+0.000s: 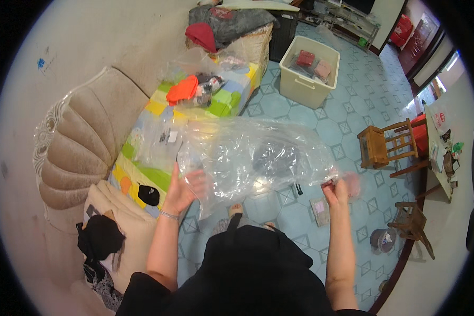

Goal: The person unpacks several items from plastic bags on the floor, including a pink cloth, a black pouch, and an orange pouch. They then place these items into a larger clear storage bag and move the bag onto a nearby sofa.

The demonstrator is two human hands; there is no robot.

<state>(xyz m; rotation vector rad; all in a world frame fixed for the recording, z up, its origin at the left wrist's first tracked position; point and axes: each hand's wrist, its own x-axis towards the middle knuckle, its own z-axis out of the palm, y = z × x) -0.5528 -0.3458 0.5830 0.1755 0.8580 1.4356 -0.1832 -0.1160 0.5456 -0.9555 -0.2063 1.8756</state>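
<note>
A large clear plastic bag (233, 150) is stretched between my hands above the tiled floor. My right hand (335, 189) pinches its closed-looking right end. My left hand (187, 189) is at its other end, fingers spread, partly seen through the film; whether it grips the film I cannot tell. A dark shape shows through the bag; whether it lies inside or beneath is unclear. Just beyond my left hand, another clear plastic bag (154, 146) with a white label lies on the patterned sofa cover. Past my right hand is a pink packet (351, 185).
A cream plastic tub (306, 89) holding wrapped packets stands on the floor ahead. An orange item (182, 90) and a black cap (148, 195) lie on the sofa. A wooden chair (373, 146) and a bucket (382, 240) are at right; a flat packet (320, 211) lies on the floor.
</note>
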